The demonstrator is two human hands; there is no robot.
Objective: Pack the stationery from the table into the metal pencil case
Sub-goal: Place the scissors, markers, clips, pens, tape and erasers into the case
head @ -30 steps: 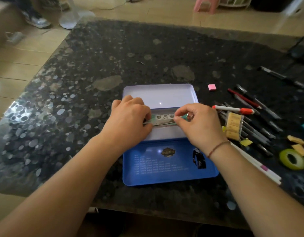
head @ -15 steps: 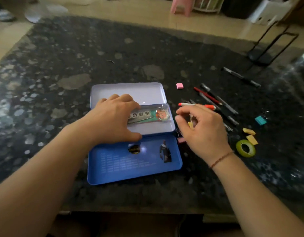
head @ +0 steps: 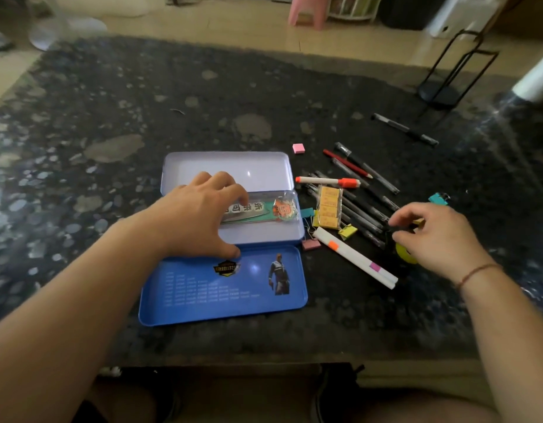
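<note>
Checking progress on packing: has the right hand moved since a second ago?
Yes. The right hand left the open blue metal pencil case, moving rightward past the pens.

I'm looking across a dark speckled stone worktop point(head: 203, 96), glossy under soft daylight. Beyond it lies pale tan tiled floor point(head: 221, 29), a pink plastic stool point(head: 308, 10), a white round fan base point(head: 67, 29), and a black wire stand point(head: 444, 77) at right.

left hand point(head: 200, 218) rests on the open pencil case point(head: 233, 169); right hand point(head: 438, 236) reaches the tape roll point(head: 406, 254).
</note>
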